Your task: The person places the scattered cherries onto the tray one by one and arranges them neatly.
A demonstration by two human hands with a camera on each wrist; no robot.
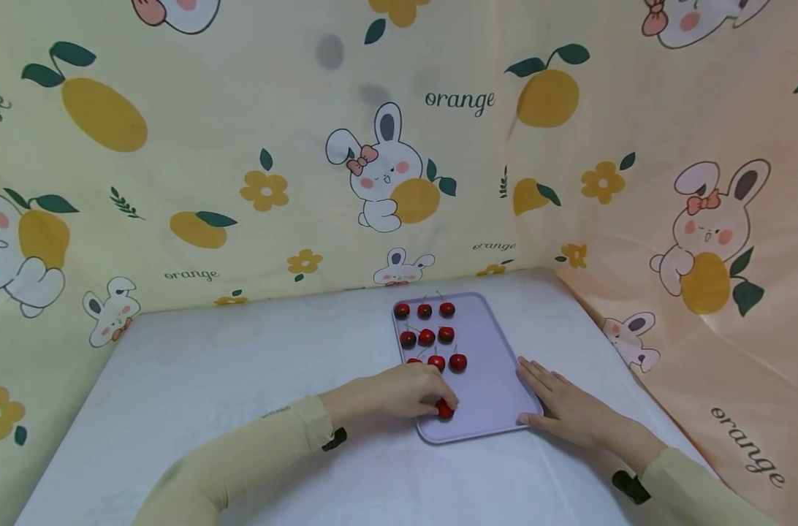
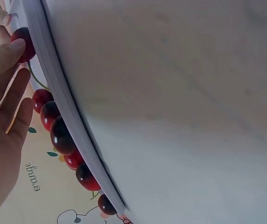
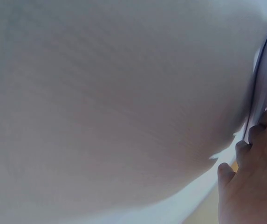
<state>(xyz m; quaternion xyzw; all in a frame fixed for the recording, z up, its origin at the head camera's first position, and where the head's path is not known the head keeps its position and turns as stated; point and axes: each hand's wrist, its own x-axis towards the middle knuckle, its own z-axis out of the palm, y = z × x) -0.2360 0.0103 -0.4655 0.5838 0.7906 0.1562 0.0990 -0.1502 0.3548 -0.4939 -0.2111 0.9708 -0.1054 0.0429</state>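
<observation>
A lilac tray [image 1: 494, 380] lies on the white table, bearing several dark red cherries [image 1: 446, 334] with stems, set out in rows of three along its left part. At the tray's near left my left hand [image 1: 408, 391] pinches a cherry [image 1: 445, 411] between thumb and fingers. The left wrist view shows this pinched cherry [image 2: 26, 45] with its stem trailing toward the other cherries. Against the right edge of the tray rests my right hand [image 1: 573, 409], its fingers straight and its thumb near the close corner. Part of the nearest row is hidden behind my left hand.
White cloth [image 1: 274, 351] covers the table around the tray. Behind and to the right hangs a curtain [image 1: 294, 109] printed with rabbits and oranges. Both wrists carry a dark strap or device [image 1: 631, 486].
</observation>
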